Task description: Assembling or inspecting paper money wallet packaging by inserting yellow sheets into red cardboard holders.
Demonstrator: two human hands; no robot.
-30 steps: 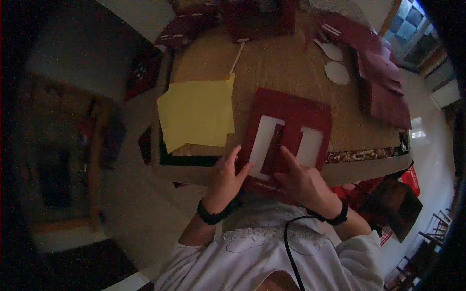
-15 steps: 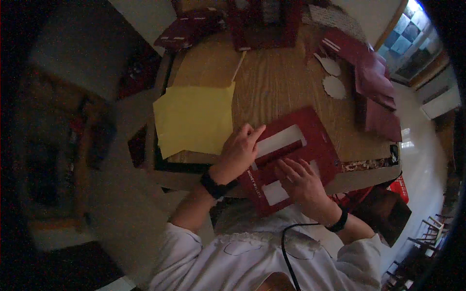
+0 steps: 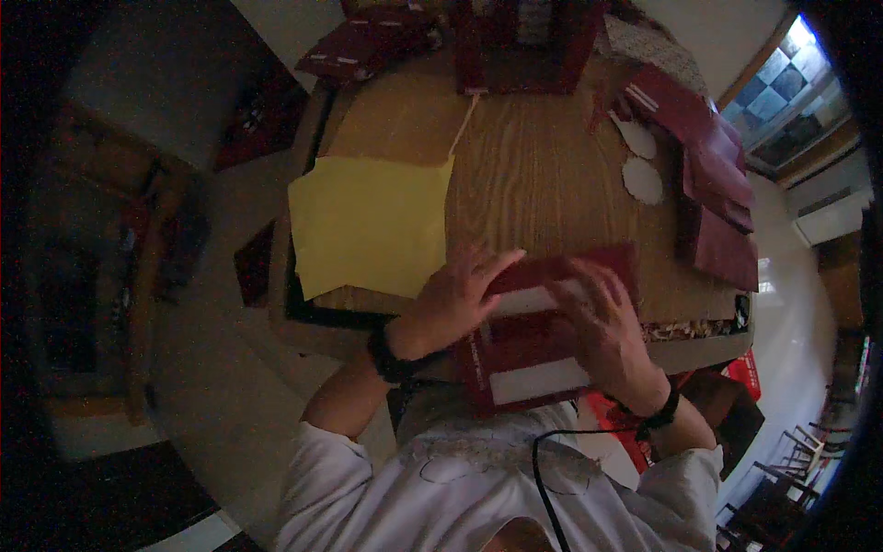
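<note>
**Two open hands over a dark red folder at the table's near edge**

Your left hand comes in from the lower left, palm down, fingers extended toward the upper right and thumb set apart from them, over the folder's upper left corner. Your right hand arches over the folder's right part, fingers spread and slightly bent. Neither hand is clenched; whether the fingertips press on the surface cannot be told. A black band circles each wrist.

The dark red folder lies in front of your body, at the near edge of the wooden table, with two white panels flanking a red strip. To its upper left lie yellow sheets; to its upper right, two white cutouts, beside folded maroon pieces.

Containers: a dark red box stands at the far side, with pale patches visible inside its front. Below the table's right side are a brown box and a red basket; their contents are too dark to make out.

The upper edge cuts off the dark red box. Your right hand covers part of both white panels, and its fingers are blurred.
</note>
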